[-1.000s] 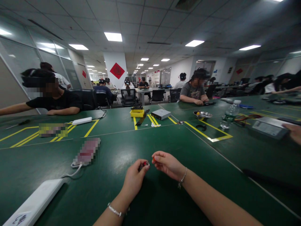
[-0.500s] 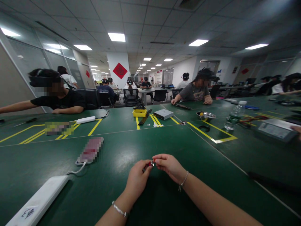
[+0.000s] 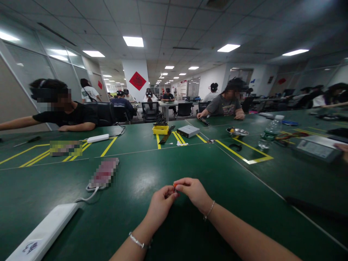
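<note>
My left hand point(image 3: 160, 204) and my right hand point(image 3: 193, 191) meet just above the green table point(image 3: 223, 188), near its front middle. Both are closed in a pinch, fingertips touching around a tiny red and silver part point(image 3: 175, 186). Most of the part is hidden by the fingers. Each wrist wears a thin bracelet.
A white power bank point(image 3: 43, 232) lies at the front left, cabled to a phone point(image 3: 103, 174). Further back are a yellow tray point(image 3: 160, 129), a grey box point(image 3: 188, 131), a metal dish point(image 3: 236, 132) and a water bottle point(image 3: 268, 137). Several people sit around the tables.
My two hands came together from a small gap, and the pinched part is now held between both sets of fingertips. The view shifted slightly.
</note>
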Motion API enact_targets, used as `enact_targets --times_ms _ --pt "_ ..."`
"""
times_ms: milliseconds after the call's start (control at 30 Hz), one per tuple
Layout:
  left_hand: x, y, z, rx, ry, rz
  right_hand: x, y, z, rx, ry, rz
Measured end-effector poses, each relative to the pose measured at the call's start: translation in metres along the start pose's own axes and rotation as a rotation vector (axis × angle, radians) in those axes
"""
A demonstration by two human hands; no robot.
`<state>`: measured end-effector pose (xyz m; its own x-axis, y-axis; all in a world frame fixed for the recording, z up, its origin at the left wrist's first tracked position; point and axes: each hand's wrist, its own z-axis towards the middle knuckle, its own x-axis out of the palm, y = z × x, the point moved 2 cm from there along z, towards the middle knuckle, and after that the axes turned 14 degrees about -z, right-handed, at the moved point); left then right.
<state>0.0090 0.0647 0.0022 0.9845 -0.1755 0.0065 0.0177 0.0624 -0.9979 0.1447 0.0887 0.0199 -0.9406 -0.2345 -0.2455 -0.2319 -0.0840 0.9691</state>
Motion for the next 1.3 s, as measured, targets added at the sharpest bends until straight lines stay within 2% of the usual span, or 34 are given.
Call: enact_targets --times_ms 400,900,1133,1300 --pt "-0.004 0.0022 0.0024 -0.036 -0.01 -0.192 -0.003 0.0069 -0.006 -0.304 0.012 -0.406" --pt "-0.0046 0.0006 0.001 -0.096 -0.032 -0.221 -0.0022 -0.0012 -0.0009 -0.201 0.014 -0.322" --pt "-0.0036 -0.0004 0.0012 -0.093 -0.041 -0.288 -0.002 0.0047 -0.0068 -0.289 0.02 -0.439" --pt "-0.0033 0.0003 -0.0005 -0.131 -0.051 -0.388 -0.0012 0.0057 -0.0093 -0.449 0.009 -0.595"
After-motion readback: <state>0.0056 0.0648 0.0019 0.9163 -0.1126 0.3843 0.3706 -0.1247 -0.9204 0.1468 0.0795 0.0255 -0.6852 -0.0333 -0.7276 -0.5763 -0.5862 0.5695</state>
